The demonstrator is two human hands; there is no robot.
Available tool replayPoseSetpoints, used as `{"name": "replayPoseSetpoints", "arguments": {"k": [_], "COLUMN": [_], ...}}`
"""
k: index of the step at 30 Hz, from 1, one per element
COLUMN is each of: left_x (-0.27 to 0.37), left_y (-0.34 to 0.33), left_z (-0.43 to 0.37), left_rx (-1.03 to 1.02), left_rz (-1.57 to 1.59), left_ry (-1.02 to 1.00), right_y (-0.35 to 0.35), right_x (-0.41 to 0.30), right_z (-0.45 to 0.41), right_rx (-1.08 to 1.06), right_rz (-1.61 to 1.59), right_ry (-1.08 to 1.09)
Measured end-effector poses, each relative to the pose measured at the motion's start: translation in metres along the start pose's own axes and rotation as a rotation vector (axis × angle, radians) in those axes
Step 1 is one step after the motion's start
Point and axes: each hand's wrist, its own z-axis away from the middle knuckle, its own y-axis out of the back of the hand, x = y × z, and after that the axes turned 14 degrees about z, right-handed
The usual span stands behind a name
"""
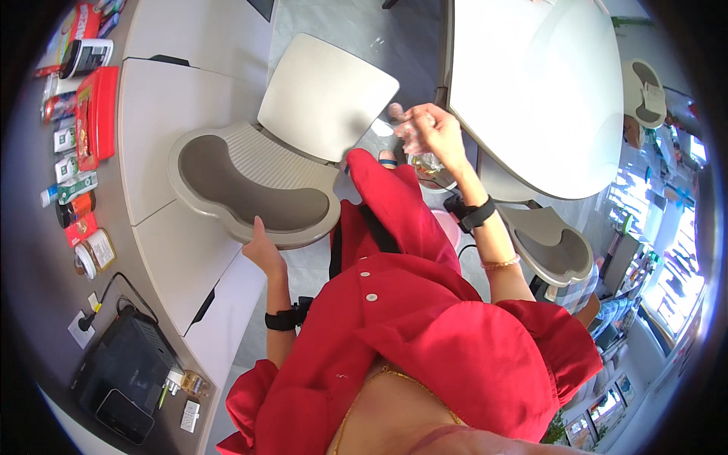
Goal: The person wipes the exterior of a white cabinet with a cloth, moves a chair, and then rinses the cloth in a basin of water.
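My left hand [265, 253] is at the top rim of a beige plastic chair's backrest [227, 170]. One digit points up over the rim, and the other fingers are hidden behind it. The chair's pale square seat [327, 96] lies beyond the backrest. My right hand [437, 133] pinches a crumpled, pinkish-white piece [412, 136], either cloth or wrapper; I cannot tell which. Below that hand on the floor stands a round bin [442, 189] with colourful scraps and clear plastic inside.
A white round-edged table [540, 102] stands on the right, a second chair [549, 244] beside it. Along the left runs a cabinet [176, 136] whose top holds a red box [96, 119], jars, cartons, a black appliance [131, 352] and a phone [125, 415]. A pink tub [448, 227] is partly hidden.
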Motion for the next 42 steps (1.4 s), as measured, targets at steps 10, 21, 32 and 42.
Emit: {"name": "replayPoseSetpoints", "arguments": {"k": [10,21,32,42], "left_x": [0.004,-0.005,0.004,0.009], "left_y": [-0.004,-0.005,-0.013,-0.027], "left_z": [0.004,0.002,0.012,0.016], "left_rx": [-0.017,0.016,0.101,0.158], "left_rz": [0.024,0.093,0.059,0.080], "left_ry": [-0.061,-0.120,-0.077,-0.063], "right_y": [0.016,0.016,0.014,0.038], "right_x": [-0.021,0.000,0.016,0.047], "right_z": [0.020,-0.014,-0.046,-0.065], "right_rx": [0.112,0.103,0.078,0.090], "right_rz": [0.234,0.495,0.393,0.298], "right_ry": [0.025,0.129,0.124,0.063]}}
